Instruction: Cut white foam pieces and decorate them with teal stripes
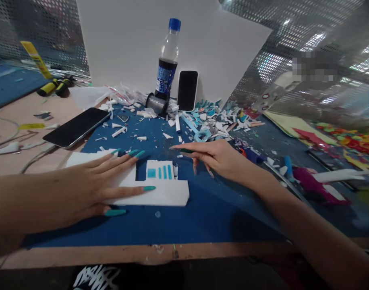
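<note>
My left hand [108,181] lies flat with fingers spread on a white sheet piece [169,193] on the blue mat [202,221]. Its long nails are teal. Beside the sheet's notch sits a small white piece [156,164] bearing a teal square and several teal strips. My right hand [214,159] hovers over the mat to the right of it, index finger stretched to the left and the other fingers bent down. A thin dark item shows near its fingertips, too small to make out. Nothing else is visibly held there.
White and teal scraps [214,121] are heaped at the back. A bottle [167,60], a spool [156,104] and an upright phone [187,90] stand behind. Another phone [77,127] lies left. At right are a magenta item [317,185] and colourful scraps [350,137]; a person is beyond.
</note>
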Demonstrator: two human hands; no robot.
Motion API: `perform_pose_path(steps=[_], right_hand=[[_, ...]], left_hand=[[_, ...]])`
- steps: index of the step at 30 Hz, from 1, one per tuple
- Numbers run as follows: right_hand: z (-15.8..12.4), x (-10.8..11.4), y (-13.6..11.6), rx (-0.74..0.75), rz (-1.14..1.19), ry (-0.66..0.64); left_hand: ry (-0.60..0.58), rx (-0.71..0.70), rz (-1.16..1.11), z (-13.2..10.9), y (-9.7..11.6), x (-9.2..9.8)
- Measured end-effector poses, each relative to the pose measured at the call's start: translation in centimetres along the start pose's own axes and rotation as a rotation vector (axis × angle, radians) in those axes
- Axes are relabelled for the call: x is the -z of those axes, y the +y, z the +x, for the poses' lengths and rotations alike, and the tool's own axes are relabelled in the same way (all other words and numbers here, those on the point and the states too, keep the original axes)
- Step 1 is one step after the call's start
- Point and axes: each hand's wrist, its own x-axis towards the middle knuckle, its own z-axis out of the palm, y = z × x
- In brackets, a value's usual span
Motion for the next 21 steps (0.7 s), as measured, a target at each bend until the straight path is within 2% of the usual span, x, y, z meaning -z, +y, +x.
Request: perform_pose_path(steps=[5,7,10,12,15,18,21], right_hand=[[1.0,-1.0,-0.7,0.016,-0.167,0.013],[1.1,-1.3,-1.2,-0.015,-0.216,-0.032],[1.2,-1.4,-1.5,-0.050,-0.190,-0.051],[1.3,-1.6,-1.2,-0.083,-0.082,0.012],[1.9,-2.4,-0.3,-0.122,0.227,0.221],[2.4,-3.7,0.5,-0.107,0.551,0.427],[2.6,-4.7,0.9,-0.103,0.689,0.473]], left_hand=[[-0.050,-0.107,0.046,1.4,2.0,1.2],[-0.097,-0.232,0.053,2.5,2.5,1.6],[-0.227,-0.495,0.001,4.0,2.2,1.9],[-0.319,-0.564,-0.068,4.7,1.7,1.7],[-0.419,-0.566,-0.166,5.3,0.9,1.5],[-0.445,-0.549,-0.236,5.2,0.5,1.3],[-0.442,-0.548,-0.291,4.9,0.4,1.3]])
